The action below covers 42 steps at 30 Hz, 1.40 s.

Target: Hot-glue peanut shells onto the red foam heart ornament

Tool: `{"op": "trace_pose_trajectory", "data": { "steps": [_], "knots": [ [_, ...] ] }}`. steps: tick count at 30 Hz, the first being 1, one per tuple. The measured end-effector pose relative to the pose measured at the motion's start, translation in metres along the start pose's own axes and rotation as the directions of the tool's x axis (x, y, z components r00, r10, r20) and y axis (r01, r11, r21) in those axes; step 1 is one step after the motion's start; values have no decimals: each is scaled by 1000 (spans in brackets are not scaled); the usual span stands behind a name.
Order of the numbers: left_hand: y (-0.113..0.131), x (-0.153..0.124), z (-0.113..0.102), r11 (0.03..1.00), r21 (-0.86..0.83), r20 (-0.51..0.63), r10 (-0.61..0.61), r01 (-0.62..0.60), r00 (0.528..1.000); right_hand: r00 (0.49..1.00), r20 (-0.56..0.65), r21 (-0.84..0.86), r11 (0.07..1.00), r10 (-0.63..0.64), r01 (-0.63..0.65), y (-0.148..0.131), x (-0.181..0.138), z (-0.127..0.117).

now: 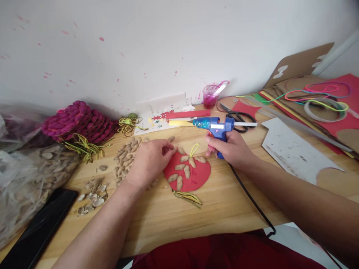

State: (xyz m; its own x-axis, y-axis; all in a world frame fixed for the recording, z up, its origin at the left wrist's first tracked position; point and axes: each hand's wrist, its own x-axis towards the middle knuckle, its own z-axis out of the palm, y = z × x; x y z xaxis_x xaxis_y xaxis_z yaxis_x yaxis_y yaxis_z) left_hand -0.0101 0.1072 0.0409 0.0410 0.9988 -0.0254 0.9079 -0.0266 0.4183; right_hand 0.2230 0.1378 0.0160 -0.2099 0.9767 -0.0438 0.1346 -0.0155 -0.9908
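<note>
My right hand (231,147) is wrapped round the handle of a blue hot glue gun (215,129). The gun points left above the wooden table, with a white glue stick (246,124) out of its back. Below it lies a red paper disc (200,179) bearing several unshelled peanuts (187,171), a yellow loop (194,150) at its top and a yellow-green tassel (189,198) at its bottom. At the disc's upper left edge my left hand (151,160) has its fingertips pinched together; what they grip is hidden. A pile of peanuts (125,158) lies partly behind this hand.
Broken shells (94,200), a black phone-like slab (42,228) and a plastic bag of peanuts (33,179) are at left. Stacked purple discs (78,121) stand behind. Scissors (238,116) and a cup of pink liquid (210,99) sit at the back. The gun's black cord (249,194) runs to the table's front edge.
</note>
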Motion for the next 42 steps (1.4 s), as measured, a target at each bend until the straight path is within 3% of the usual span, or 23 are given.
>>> {"op": "trace_pose_trajectory", "data": {
  "steps": [12, 16, 18, 20, 23, 26, 28, 33, 42],
  "knots": [
    [8, 0, 1, 996, 76, 19, -52, 50, 998, 1000, 13, 46, 999, 6, -7, 4, 2, 0],
    [5, 1, -2, 998, -29, -5, -61, 61, 998, 1000, 13, 41, 999, -8, 8, 1, 0, -2],
    [0, 1, -6, 977, -187, 5, -100, 100, 995, 998, 45, 83, 996, -33, 29, -3, -3, -4],
    [-6, 2, -9, 882, -451, 52, -128, 137, 990, 994, 94, 157, 987, -55, 40, -8, -7, -6],
    [-14, 4, -11, 535, -821, 176, -92, 197, 980, 988, 143, 248, 968, -64, 27, -15, -16, -7],
    [-17, 6, -9, 206, -932, 304, -6, 299, 953, 973, 203, 285, 958, -106, 45, -16, -24, -5],
    [-16, 5, -8, 96, -938, 338, 51, 333, 940, 957, 249, 273, 959, -149, 78, -15, -27, -3],
    [-12, 3, -7, 1, -945, 326, 104, 327, 940, 935, 250, 151, 964, -253, 220, -15, -32, 0],
    [-12, 2, -5, 12, -942, 335, 128, 337, 933, 907, 267, -32, 937, -327, 347, -4, -32, -3]
  ]
}}
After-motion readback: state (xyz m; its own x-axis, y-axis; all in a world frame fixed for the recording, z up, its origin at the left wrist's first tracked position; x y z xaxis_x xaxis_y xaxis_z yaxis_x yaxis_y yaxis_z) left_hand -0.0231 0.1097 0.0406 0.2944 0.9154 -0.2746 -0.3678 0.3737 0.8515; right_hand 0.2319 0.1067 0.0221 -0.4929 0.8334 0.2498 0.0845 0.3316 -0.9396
